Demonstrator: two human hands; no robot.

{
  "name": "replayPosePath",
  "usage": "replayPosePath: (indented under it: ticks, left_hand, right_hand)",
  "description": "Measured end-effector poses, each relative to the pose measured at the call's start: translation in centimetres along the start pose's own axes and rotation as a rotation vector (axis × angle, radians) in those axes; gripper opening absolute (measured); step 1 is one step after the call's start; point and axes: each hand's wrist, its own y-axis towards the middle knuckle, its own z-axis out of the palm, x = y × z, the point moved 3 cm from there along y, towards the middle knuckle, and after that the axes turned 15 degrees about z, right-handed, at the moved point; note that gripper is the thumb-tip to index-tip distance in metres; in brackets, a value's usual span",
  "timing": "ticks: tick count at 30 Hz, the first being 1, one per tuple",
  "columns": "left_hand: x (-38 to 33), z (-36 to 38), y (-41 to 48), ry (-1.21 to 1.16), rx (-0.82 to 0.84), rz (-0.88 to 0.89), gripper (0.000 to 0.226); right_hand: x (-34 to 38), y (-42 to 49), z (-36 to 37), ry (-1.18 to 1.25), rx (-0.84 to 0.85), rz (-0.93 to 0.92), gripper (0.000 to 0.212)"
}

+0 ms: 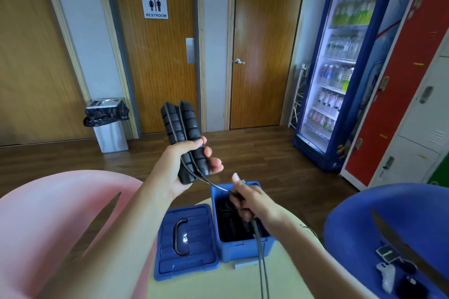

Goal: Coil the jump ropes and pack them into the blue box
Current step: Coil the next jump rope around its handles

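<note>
My left hand (181, 166) grips two black ribbed jump rope handles (181, 124) held side by side, pointing up, with grey cord running along them. From the handles' lower end the cord (211, 183) leads to my right hand (247, 201), which grips it above the open blue box (243, 250). The doubled cord (262, 272) hangs from my right hand down past the box's front. Dark coiled rope lies inside the box. The blue lid (187, 243) with a black handle lies flat to the left of the box.
The box and lid sit on a pale round table (218, 284). A pink chair (60, 226) stands at the left, a blue chair (401, 230) holding keys and small items at the right. A bin, doors, a drinks fridge and lockers stand beyond.
</note>
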Motion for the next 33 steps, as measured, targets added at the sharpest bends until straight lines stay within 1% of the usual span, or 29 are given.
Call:
replayPosePath:
  ticks: [2, 3, 6, 8, 11, 16, 18, 19, 23, 25, 27, 29, 30, 32, 33]
  left_hand:
    - [0.2, -0.2, -0.6, 0.022, 0.032, -0.072, 0.013]
    - [0.3, -0.3, -0.8, 0.034, 0.047, -0.104, 0.014]
    - [0.2, 0.2, -1.5, 0.063, 0.094, -0.170, 0.014]
    - [0.0, 0.9, -1.8, 0.042, 0.101, -0.215, 0.011]
    - [-0.3, 1.8, -2.3, 0.041, 0.153, -0.311, 0.019]
    - [-0.3, 2.3, -2.5, 0.067, 0.270, -0.352, 0.046]
    - [-0.3, 2.5, -2.5, 0.048, 0.332, -0.366, 0.055]
    - [-0.3, 2.6, -2.4, 0.041, 0.343, -0.376, 0.056]
    - [0.2, 2.6, -2.4, -0.042, 0.348, -0.437, 0.047]
    - [0.3, 2.6, -2.3, -0.061, 0.372, -0.458, 0.048]
    - [0.3, 2.6, -2.3, -0.038, 0.391, -0.467, 0.051]
    - [0.1, 2.4, -2.1, -0.010, 0.407, -0.459, 0.055]
    - [-0.1, 2.1, -2.0, 0.008, 0.404, -0.452, 0.058]
    - [-0.4, 1.2, -1.6, 0.056, 0.362, -0.450, 0.058]
    - [-0.5, 0.7, -1.5, 0.098, 0.333, -0.463, 0.057]
  right_hand:
    - [0.9, 0.5, -1.8, -0.089, -0.053, -0.078, 0.047]
    - [1.6, 0.4, -2.6, -0.139, -0.103, -0.148, 0.043]
    - [4.3, -0.9, -4.0, -0.251, -0.259, -0.465, 0.029]
    - [6.0, -2.2, -3.8, -0.336, -0.336, -0.657, 0.022]
    - [7.7, -3.2, -2.8, -0.466, -0.344, -0.815, 0.023]
    - [8.5, -3.5, -1.8, -0.536, -0.257, -0.912, 0.021]
    - [8.7, -3.5, -1.5, -0.548, -0.245, -0.913, 0.020]
    - [8.7, -3.5, -1.4, -0.546, -0.246, -0.910, 0.020]
    - [8.4, -3.9, -1.5, -0.415, -0.193, -0.808, 0.018]
    - [8.5, -4.0, -1.8, -0.381, -0.237, -0.798, 0.018]
    - [8.1, -3.8, -2.0, -0.341, -0.235, -0.762, 0.019]
    - [6.7, -3.1, -2.6, -0.294, -0.218, -0.656, 0.028]
    - [5.7, -2.6, -3.0, -0.290, -0.202, -0.563, 0.036]
    - [3.4, -1.8, -3.6, -0.295, -0.131, -0.367, 0.052]
    - [2.6, -1.7, -3.8, -0.312, -0.120, -0.323, 0.057]
